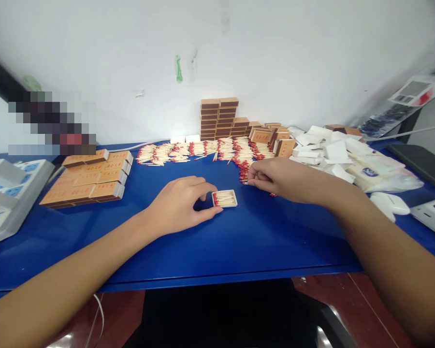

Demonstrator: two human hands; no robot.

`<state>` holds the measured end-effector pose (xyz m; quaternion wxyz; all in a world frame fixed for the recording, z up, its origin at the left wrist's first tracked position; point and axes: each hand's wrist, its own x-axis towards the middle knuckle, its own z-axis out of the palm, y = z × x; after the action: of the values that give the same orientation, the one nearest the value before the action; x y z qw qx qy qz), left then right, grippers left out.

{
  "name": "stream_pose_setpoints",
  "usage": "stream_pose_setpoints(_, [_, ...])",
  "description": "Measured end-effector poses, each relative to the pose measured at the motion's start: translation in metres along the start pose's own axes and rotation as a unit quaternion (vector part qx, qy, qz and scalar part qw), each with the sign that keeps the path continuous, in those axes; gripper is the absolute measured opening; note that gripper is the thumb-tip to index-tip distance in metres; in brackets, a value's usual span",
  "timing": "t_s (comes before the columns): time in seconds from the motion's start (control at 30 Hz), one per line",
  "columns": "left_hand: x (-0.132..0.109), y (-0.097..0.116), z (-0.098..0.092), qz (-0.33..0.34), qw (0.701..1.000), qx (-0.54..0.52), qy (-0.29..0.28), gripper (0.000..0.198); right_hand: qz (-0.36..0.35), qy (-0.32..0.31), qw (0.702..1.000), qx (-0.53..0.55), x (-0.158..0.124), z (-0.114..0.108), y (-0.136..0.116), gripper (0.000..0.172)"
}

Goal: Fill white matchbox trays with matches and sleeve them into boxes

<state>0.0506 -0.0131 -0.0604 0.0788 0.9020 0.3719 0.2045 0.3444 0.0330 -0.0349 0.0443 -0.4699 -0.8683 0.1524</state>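
Note:
A small white matchbox tray (234, 204), partly filled with red-headed matches, lies on the blue table. My left hand (183, 203) grips its left end, with the thumb at the near corner and the forefinger at the far one. My right hand (275, 179) is closed in a pinch at the near edge of the pile of loose matches (244, 150). Match heads show at its fingertips; how many it holds is hidden. More loose matches (152, 153) stretch to the left in a band along the wall side.
Closed matchboxes (83, 183) are stacked at the left, beside a white plastic device (25, 193). Another matchbox stack (217, 121) stands against the wall, with box sleeves (285, 148) to its right. White empty trays (329, 145), a plastic packet (384, 174) and a white earphone case (389, 203) lie farther right.

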Motion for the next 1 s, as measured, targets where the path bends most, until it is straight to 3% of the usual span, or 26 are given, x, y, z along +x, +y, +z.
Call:
stream_pose_setpoints(0.3, [0.001,0.004,0.001,0.000,1.000,0.011,-0.002,0.029,-0.108,0.025,0.987,0.114,-0.007,0.009,-0.030,0.028])
stream_pose_setpoints(0.53, [0.002,0.004,0.002,0.001,1.000,0.005,-0.007,0.028,-0.102,0.008,0.988,0.112,-0.004,0.021,-0.048,0.022])
stream_pose_setpoints(0.7, [0.000,0.003,0.002,0.002,1.000,0.004,0.000,0.027,-0.115,0.063,0.988,0.079,-0.002,0.015,-0.034,0.019])
stream_pose_setpoints(0.8, [-0.001,0.003,0.001,0.000,1.000,0.001,0.000,0.027,-0.074,0.105,0.992,0.020,-0.001,0.005,-0.016,0.020])
stream_pose_setpoints(1.0, [-0.001,0.003,0.000,-0.001,1.000,0.005,-0.002,0.027,-0.045,0.065,0.996,-0.033,0.003,-0.002,0.005,0.024])
